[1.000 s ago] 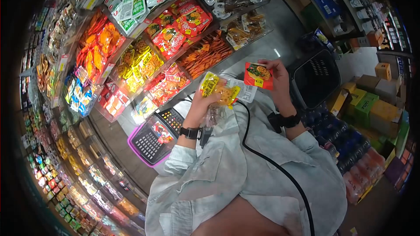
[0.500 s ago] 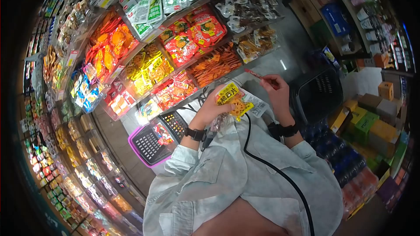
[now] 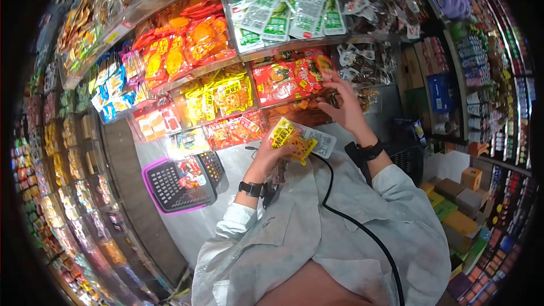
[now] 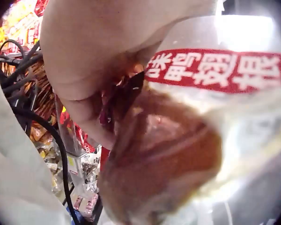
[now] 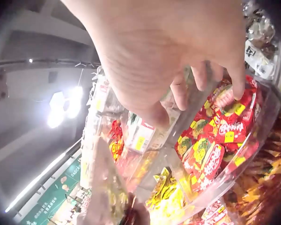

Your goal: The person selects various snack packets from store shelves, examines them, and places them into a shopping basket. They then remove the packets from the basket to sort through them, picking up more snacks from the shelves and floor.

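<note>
In the head view my left hand (image 3: 271, 157) grips several snack packets together in front of the chest. A yellow packet (image 3: 287, 134) lies on top, with a silver-white packet (image 3: 323, 143) behind it. In the left wrist view, a clear packet of brown meat (image 4: 168, 145) with a red label sticks out from the same hand. My right hand (image 3: 347, 107) reaches over the bin of red snack packets (image 3: 276, 82), its fingers spread apart. A blurred red packet (image 5: 226, 100) shows right at its fingertips, and no packet is pinched between finger and thumb.
Around the red bin are green-and-white packets (image 3: 309, 14), orange packets (image 3: 198, 37) and yellow packets (image 3: 226, 93). A black basket (image 3: 170, 190) with a purple rim stands on the floor at left, holding a packet. A black cable (image 3: 362, 226) runs down the shirt.
My right hand has moved forward and up from near the chest to the red bin, and let go of its red packet there. The left hand keeps its packets. The view has shifted toward the shelf.
</note>
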Demonstrator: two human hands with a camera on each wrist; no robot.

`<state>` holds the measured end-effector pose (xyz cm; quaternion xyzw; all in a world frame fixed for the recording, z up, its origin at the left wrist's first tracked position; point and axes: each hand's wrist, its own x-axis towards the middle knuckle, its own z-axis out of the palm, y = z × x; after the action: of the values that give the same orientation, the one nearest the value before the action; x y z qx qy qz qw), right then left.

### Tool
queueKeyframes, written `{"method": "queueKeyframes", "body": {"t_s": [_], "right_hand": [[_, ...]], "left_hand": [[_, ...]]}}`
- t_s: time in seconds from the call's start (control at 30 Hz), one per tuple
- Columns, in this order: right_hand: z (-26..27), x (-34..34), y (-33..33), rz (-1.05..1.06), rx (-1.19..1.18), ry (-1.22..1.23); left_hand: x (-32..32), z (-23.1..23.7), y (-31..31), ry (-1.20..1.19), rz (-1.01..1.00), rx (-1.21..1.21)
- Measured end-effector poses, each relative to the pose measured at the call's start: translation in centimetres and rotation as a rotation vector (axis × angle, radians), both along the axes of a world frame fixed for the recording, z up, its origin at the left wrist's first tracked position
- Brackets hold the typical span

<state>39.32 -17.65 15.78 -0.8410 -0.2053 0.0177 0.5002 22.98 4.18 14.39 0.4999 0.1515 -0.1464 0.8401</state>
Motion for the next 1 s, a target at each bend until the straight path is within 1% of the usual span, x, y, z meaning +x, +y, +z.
{"method": "queueKeyframes", "body": {"t_s": [0.07, 0.1, 0.13, 0.2, 0.23, 0.27, 0.33, 0.37, 0.47, 0.57, 0.67, 0.73, 0.77, 0.87, 0.9, 1.0], "right_hand": [[-0.5, 0.3, 0.2, 0.116, -0.181, 0.076], [-0.5, -0.3, 0.6, 0.137, -0.088, 0.298], [-0.1, -1.1, 0.7, 0.186, -0.063, 0.452], [0.9, -2.1, 1.0, 0.265, 0.004, 0.744], [0.8, -2.1, 0.8, 0.369, -0.105, 0.711], [1.1, -2.6, 0.9, 0.387, -0.078, 0.728], [2.4, -3.3, 1.6, 0.411, -0.014, 0.755], [2.5, -3.3, 1.6, 0.427, -0.022, 0.743], [2.0, -1.8, 0.4, 0.497, -0.144, 0.564], [2.3, -0.7, -1.4, 0.346, -0.237, 0.657], [2.1, 0.6, -4.3, 0.224, -0.108, 0.677], [1.3, 1.8, -7.0, 0.207, -0.061, 0.612], [0.8, 2.5, -8.5, 0.207, -0.039, 0.581], [-0.6, 4.3, -12.7, 0.204, 0.148, 0.714], [-1.5, 5.0, -13.5, 0.259, 0.261, 0.744], [-2.4, 6.0, -16.9, 0.298, 0.206, 0.763]], "left_hand": [[-0.2, -0.9, 0.4, 0.096, 0.104, -0.148], [-0.4, -0.9, 0.7, 0.143, 0.151, -0.225], [-0.8, -1.1, 0.9, 0.195, 0.197, -0.299], [-0.9, -1.9, 1.3, 0.165, 0.22, -0.296], [-0.6, -2.1, 1.5, 0.131, 0.218, -0.292], [-0.5, -2.1, 1.5, 0.098, 0.211, -0.287], [-0.1, -2.2, 1.3, 0.115, 0.222, -0.258], [0.1, -2.1, 1.3, 0.116, 0.209, -0.252], [1.5, -1.7, 0.7, 0.083, 0.174, -0.225], [2.4, -1.4, -0.7, 0.099, 0.145, -0.225], [4.1, -0.1, -2.6, 0.114, 0.13, -0.155], [5.0, -0.5, -4.9, 0.129, 0.152, -0.136], [5.7, -0.8, -6.4, 0.079, 0.18, -0.232], [8.1, 0.2, -10.8, 0.022, 0.128, -0.196], [9.0, 1.0, -12.2, -0.014, 0.081, -0.192], [10.9, 3.2, -15.9, 0.043, 0.044, -0.123]]}}
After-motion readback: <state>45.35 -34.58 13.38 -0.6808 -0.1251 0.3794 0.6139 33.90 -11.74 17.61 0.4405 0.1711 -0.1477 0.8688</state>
